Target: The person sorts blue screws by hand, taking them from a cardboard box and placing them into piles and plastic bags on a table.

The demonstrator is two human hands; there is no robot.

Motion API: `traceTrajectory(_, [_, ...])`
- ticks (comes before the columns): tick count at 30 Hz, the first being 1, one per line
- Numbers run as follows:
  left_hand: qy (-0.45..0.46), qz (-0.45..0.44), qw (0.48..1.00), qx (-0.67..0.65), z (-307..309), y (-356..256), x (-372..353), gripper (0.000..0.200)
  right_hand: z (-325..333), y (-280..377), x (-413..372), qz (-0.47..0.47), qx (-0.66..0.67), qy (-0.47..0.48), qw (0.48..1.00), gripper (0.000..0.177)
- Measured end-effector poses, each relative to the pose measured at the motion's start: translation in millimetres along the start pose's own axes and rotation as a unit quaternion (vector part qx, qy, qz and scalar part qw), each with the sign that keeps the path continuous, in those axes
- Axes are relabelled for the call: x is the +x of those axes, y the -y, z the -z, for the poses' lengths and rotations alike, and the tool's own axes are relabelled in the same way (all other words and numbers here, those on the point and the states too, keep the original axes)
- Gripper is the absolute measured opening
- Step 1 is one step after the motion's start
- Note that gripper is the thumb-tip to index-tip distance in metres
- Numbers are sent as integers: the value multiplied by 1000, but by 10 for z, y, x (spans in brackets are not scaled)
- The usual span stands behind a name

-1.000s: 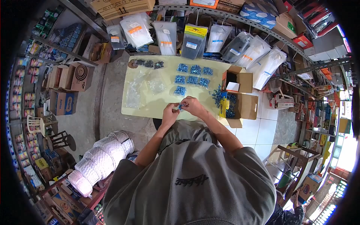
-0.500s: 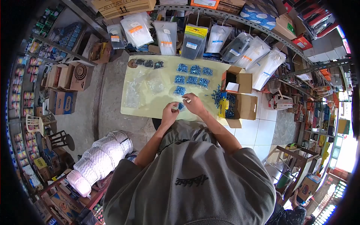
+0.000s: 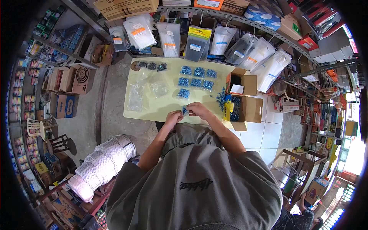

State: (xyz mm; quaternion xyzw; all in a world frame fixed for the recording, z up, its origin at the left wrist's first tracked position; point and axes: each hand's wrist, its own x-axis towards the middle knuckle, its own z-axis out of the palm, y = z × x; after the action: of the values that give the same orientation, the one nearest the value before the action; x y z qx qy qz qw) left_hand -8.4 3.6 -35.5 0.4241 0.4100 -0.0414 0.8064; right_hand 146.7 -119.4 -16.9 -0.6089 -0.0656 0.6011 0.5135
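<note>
Between my two hands, at the table's front edge, is a small clear bag of blue pieces (image 3: 184,110). My left hand (image 3: 174,117) is closed on its left side, and my right hand (image 3: 197,109) pinches its right side. Just beyond lies a filled bag (image 3: 183,93), with several more filled bags (image 3: 196,82) in rows behind it. Loose blue pieces (image 3: 221,99) are heaped to the right, beside an open carton (image 3: 251,109) holding more of them.
Clear empty bags (image 3: 137,96) lie on the left of the yellow table (image 3: 172,109). Small dark packs (image 3: 152,66) are at its back left. A shelf with hanging cable tie packs (image 3: 197,44) stands behind. A large white roll (image 3: 103,165) is at the lower left.
Both hands have come slightly lower, toward my body, with the small bag. My right hand has tilted and its fingers now pinch the bag's side.
</note>
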Motion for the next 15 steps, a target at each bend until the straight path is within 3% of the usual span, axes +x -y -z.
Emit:
traceTrajectory(4, [24, -28, 998, -54, -92, -150, -108, 31, 34, 14, -42, -28, 63, 25, 997, 26])
traceTrajectory(6, [30, -5, 996, -80, -132, -195, -138, 28, 74, 37, -34, -77, 157, 22, 984, 25])
traceTrajectory(9, [1, 46, 994, -96, -165, -245, -138, 24, 93, 19, -49, -82, 195, 37, 977, 21])
traceTrajectory(12, [-2, 42, 996, -74, -185, -279, -148, 21, 91, 5, -135, -26, 187, 84, 978, 20])
traceTrajectory(15, [-6, 32, 999, -35, -256, -375, -226, 19, 72, 50, -175, -29, 163, 53, 985, 17])
